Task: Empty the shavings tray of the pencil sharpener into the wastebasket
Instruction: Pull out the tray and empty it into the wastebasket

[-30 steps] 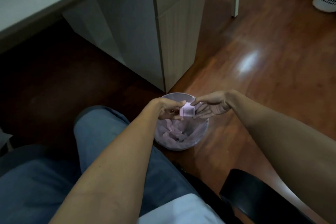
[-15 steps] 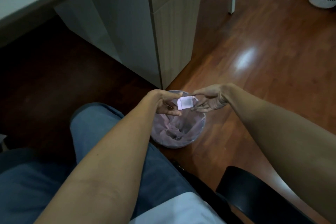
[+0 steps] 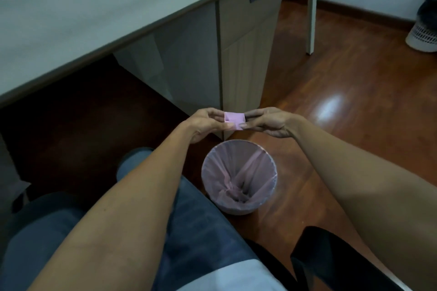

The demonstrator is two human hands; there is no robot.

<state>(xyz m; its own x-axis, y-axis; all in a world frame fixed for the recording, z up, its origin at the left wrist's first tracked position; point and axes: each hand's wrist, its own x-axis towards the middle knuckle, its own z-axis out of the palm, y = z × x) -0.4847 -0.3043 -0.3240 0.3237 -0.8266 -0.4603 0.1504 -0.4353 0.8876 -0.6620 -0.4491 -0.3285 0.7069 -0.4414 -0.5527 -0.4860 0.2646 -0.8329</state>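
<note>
Both hands, left (image 3: 203,123) and right (image 3: 269,121), have lifted the pink tray (image 3: 234,121) from inside the bin (image 3: 238,177) mouth to above its far rim, fingers pinched on either end, suggesting the tipping is done.

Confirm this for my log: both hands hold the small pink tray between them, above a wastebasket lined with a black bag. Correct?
Not quite. The head view shows the bag lining the wastebasket is pale pink and see-through, not black. The rest stands: the left hand and right hand hold the small pink tray between them, above the wastebasket.
</note>
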